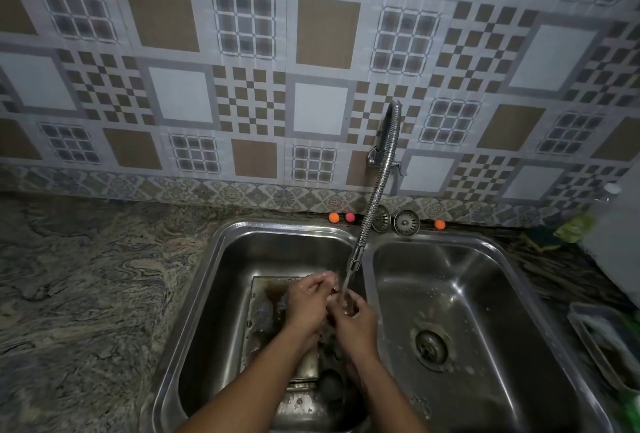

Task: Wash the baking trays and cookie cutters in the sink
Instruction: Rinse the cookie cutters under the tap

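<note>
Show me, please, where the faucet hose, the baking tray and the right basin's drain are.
Faucet hose [375, 197]: head view, middle of its length.
Baking tray [265, 318]: head view, its bare left part.
Right basin's drain [431, 346]: head view, its centre.

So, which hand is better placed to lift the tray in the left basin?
Probably the left hand: it is above the tray, while the right hand is under the water stream.

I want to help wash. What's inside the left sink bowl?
A brown-stained baking tray lies in the left basin. The left hand and right hand, under the stream from the faucet, cover its middle, and anything between them is hidden.
</note>
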Demonstrator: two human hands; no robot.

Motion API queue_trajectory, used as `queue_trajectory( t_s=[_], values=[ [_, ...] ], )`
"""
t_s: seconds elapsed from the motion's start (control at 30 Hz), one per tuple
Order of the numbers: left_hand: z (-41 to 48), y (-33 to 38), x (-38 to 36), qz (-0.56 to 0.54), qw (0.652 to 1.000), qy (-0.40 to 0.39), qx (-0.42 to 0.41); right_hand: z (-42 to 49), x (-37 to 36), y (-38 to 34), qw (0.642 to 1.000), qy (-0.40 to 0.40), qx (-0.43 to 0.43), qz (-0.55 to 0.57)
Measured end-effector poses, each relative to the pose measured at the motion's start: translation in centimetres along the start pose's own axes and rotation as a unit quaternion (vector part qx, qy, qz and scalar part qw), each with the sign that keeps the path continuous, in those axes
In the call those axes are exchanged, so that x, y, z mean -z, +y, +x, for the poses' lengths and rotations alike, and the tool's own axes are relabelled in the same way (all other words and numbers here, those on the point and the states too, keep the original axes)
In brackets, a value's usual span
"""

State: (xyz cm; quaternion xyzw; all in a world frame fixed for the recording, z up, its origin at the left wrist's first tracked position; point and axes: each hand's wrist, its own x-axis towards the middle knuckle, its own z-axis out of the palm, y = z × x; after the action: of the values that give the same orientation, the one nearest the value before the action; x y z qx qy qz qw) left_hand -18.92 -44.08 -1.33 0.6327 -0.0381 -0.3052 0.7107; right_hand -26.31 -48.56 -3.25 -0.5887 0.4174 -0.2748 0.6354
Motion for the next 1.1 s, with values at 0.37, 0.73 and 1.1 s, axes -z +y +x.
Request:
queue_trajectory(
  t_s=[0.37, 0.73, 1.1],
  values=[
    [0.4, 0.3, 0.7, 0.010, 0.997, -0.016, 0.069, -0.3, 0.5, -1.5, 0.993, -0.065, 0.100, -0.024],
    [-0.3, -0.2, 0.1, -0.014, 0.995, -0.048, 0.081, 0.1, 1.2, 0.5, 0.999, -0.008, 0.048, -0.019],
    [-0.1, 0.3, 0.2, 0.014, 1.000, -0.010, -0.015, 1.2, -2.1, -0.4, 0.868, -0.020, -0.303, 0.393]
  ],
)
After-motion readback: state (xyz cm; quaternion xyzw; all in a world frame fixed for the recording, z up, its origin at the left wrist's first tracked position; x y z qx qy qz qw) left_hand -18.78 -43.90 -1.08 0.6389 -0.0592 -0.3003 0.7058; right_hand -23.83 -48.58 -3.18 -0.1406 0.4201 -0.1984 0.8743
